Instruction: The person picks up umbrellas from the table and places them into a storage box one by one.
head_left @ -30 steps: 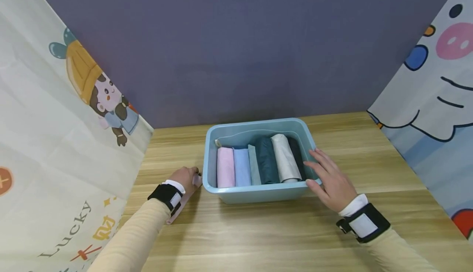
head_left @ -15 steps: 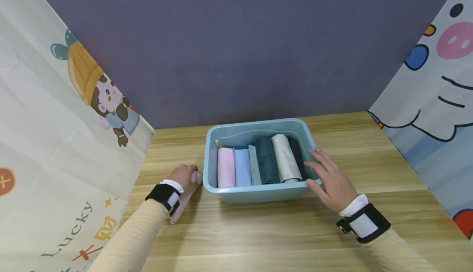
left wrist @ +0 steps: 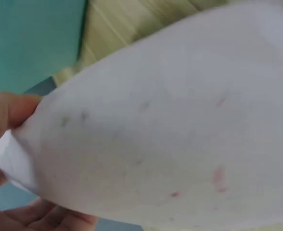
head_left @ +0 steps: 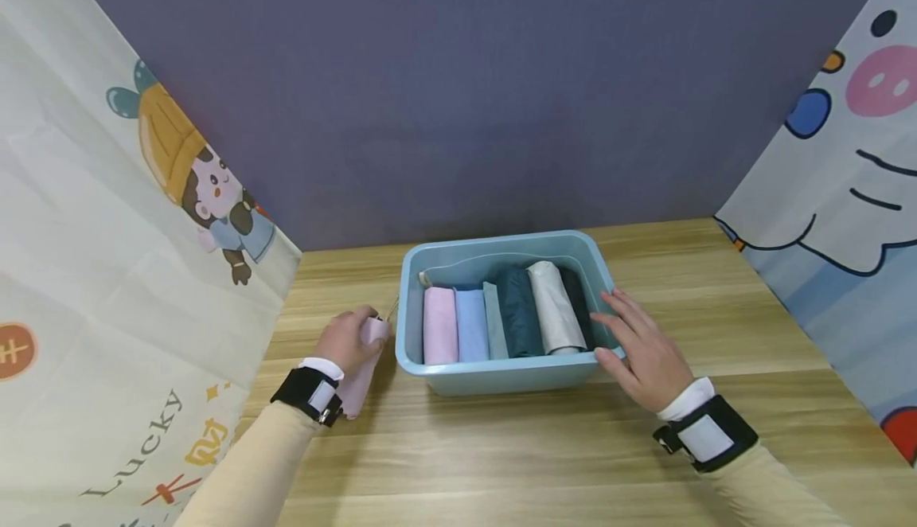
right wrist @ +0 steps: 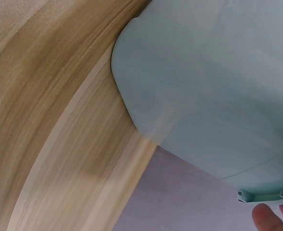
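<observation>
In the head view my left hand point(head_left: 345, 342) grips a long pale pink bundle point(head_left: 361, 376) beside the bin's left wall. A thin cord shows at its upper end. The left wrist view has this bundle point(left wrist: 146, 139) close up, smooth with small red and grey marks, pinched at one end between thumb and fingers; its exact kind is unclear. My right hand point(head_left: 645, 352) rests with spread fingers on the right rim of the light blue plastic bin point(head_left: 501, 384). In the right wrist view, fingertips point(right wrist: 268, 219) show beside the bin's rim.
Inside the bin stand several rolled pieces side by side: pink point(head_left: 439, 325), light blue point(head_left: 470, 324), grey-green point(head_left: 494, 320), dark teal point(head_left: 519, 312), off-white point(head_left: 555, 308) and black point(head_left: 576, 300). A grey-purple panel point(head_left: 458, 97) rises behind the wooden table point(head_left: 501, 463); printed curtains point(head_left: 93, 272) flank it.
My left hand has drawn slightly left and turned, bringing the pink bundle more into view, its lower end raised a little. The right hand and bin hold almost the same place.
</observation>
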Demonstrator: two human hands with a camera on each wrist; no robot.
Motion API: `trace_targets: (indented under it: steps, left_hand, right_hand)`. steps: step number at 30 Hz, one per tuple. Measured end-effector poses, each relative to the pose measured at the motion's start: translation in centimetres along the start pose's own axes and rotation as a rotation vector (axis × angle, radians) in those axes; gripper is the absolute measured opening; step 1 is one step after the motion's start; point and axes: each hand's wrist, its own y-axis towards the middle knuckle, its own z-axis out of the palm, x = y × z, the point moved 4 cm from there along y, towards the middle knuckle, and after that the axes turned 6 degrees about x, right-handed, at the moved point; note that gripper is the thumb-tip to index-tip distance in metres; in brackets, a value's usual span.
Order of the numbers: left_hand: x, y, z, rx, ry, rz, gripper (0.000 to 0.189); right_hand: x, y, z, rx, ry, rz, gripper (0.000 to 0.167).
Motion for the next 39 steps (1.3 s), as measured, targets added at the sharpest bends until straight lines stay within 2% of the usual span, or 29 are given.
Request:
trace_targets:
  steps: [7,11,14,19,32,39]
  left_hand:
    - [-0.2,-1.0,-1.3,-0.159,-0.112,-0.028,0.049]
    - [-0.6,-1.5,-2.4,-0.267,-0.148,-0.006,0.049]
    - [-1.1,-1.9,-3.2,-0.322,-0.159,0.021,0.049]
    - [-2.4,-2.2,-5.3,-0.386,-0.148,0.064,0.049]
    - [-6.6,-2.6,-12.7,-0.518,-0.119,0.178,0.049]
    - [-9.2,-2.0,-15.2,-0.539,-0.133,0.228,0.049]
  right_hand:
    - [-0.1,-0.2,0.0,0.004,0.005,0.005,0.052]
    - [-0.1,-0.2,0.0,0.010,0.004,0.011,0.052]
    - [-0.1,-0.3,0.0,0.008,0.006,0.013,0.053]
    - [-0.1,-0.3,0.0,0.004,0.007,0.017,0.052]
    - [-0.1,-0.3,0.1,-0.001,0.011,0.013,0.054]
    - [0.0,-0.3,0.1,-0.013,0.014,0.003,0.056]
